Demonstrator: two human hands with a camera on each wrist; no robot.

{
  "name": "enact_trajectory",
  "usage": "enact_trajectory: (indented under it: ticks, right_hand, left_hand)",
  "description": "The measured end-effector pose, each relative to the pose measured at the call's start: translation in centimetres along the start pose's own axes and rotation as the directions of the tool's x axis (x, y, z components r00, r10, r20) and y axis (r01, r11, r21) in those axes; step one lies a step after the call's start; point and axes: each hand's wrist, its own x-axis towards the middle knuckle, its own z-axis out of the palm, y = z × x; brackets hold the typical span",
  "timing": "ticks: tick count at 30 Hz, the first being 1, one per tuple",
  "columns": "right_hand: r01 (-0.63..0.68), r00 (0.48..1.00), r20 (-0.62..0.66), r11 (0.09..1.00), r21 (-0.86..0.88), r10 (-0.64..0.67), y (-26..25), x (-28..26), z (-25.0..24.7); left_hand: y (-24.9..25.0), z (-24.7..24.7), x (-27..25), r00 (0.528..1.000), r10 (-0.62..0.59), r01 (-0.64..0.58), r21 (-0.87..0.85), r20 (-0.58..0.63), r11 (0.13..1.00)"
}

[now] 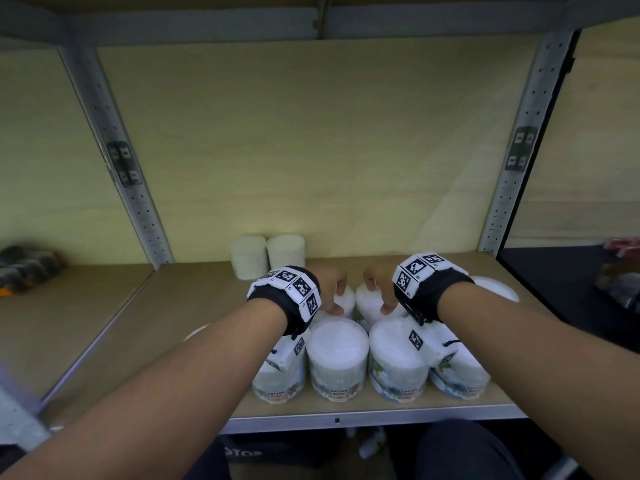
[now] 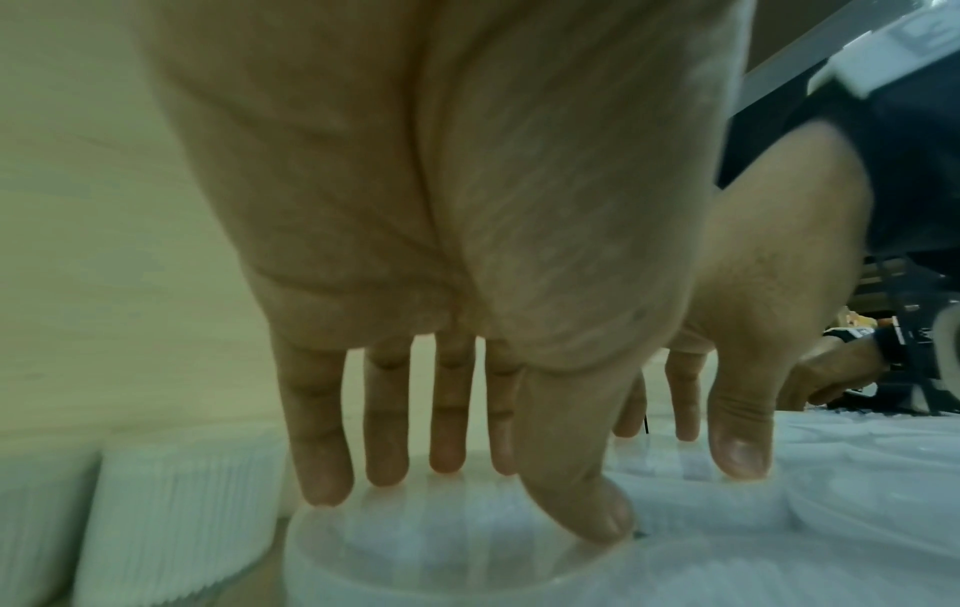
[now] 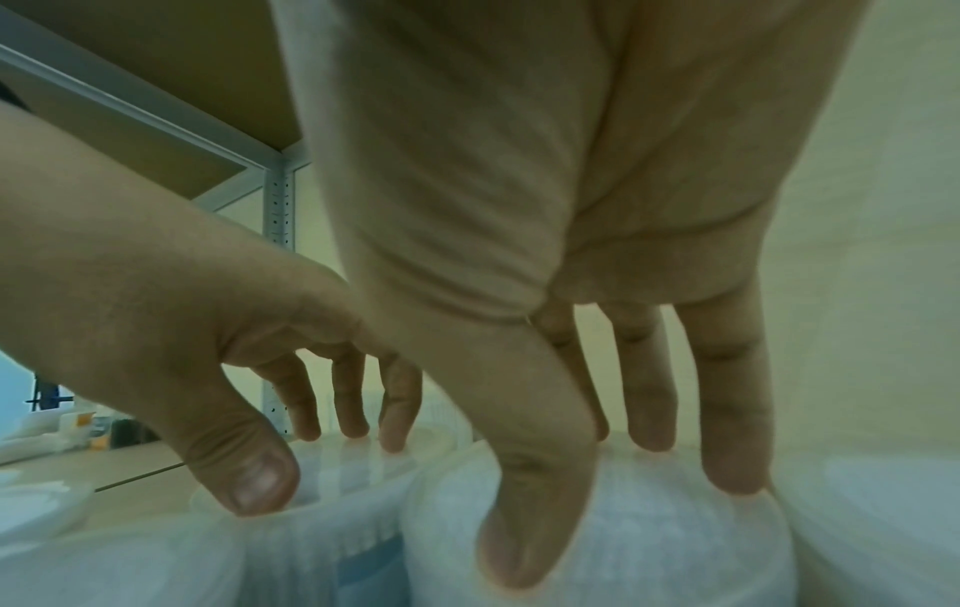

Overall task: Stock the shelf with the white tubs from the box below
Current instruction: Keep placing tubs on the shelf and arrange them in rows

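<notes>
Several white tubs of cotton buds stand on the shelf board. My left hand grips the lid of a second-row tub from above. In the left wrist view the left hand has its fingertips on the far rim of that tub and its thumb on the near rim. My right hand grips the neighbouring tub the same way. In the right wrist view the right hand has its thumb down the near side of its tub and its fingers over the far edge.
A front row of tubs stands just behind the shelf's metal lip, under my wrists. Two ribbed white tubs stand against the back wall. Another tub sits at the right. Perforated uprights flank the bay. Dark packs lie in the left bay.
</notes>
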Motion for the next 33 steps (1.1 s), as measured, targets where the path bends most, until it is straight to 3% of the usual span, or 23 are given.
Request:
enact_trajectory:
  ticks: [10,13,23,33]
  right_hand:
    - [0.004,1.0,0.024,1.0,0.015,-0.004,0.2,-0.2,-0.8]
    - [0.005,0.999,-0.04,0.997,0.073,-0.002,0.0,-0.1,-1.9]
    - [0.074,0.972,-0.234,0.965,0.252,-0.014,-2.5,4.8,-6.0]
    - [0.153,0.95,-0.299,0.972,0.181,-0.093,-7.6,13.0,-7.6]
  left_hand:
    - [-0.7,-0.2,-0.4,0.999,-0.016,0.013,-0.07,-0.041,0.997]
    - [-1.9,-0.8,-0.5,0.998,-0.032,0.026,-0.107,-0.059,0.994]
    - [-10.8,-3.1,-1.0,0.967,-0.229,0.204,-0.196,-0.113,0.959]
    - [-19.5,-2.6,1.3,0.912,-0.369,0.312,-0.279,-0.181,0.908]
